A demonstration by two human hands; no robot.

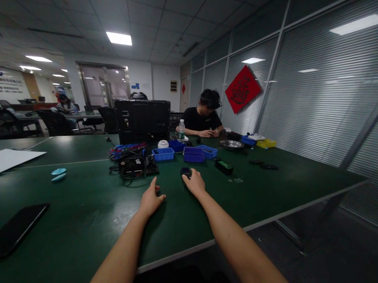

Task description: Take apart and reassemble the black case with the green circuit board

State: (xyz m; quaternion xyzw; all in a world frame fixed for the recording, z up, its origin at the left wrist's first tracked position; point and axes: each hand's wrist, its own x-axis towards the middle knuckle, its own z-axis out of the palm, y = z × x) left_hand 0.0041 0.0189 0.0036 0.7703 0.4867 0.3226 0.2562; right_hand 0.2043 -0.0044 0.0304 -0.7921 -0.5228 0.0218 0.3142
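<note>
"So, where does the small black device (185, 172) sit?"

"At your right hand (195, 183), on the near side of the blue-violet bin (193, 155) and left of the green-and-black box (223, 166). Your right thumb and fingers look clasped round its near end; your left hand (151, 200), holding nothing, is at the green table (89, 217), thumb and forefinger spread."

"How will it handle?"

"Probably light, stiff and a little slick, like hard plastic; its top might scratch. Grip it by the sides."

"Anything hard to make out?"

"Your right hand covers its near part, so you can't tell its exact kind, or whether it touches the table. Your other left fingers are mostly hidden too."
</note>
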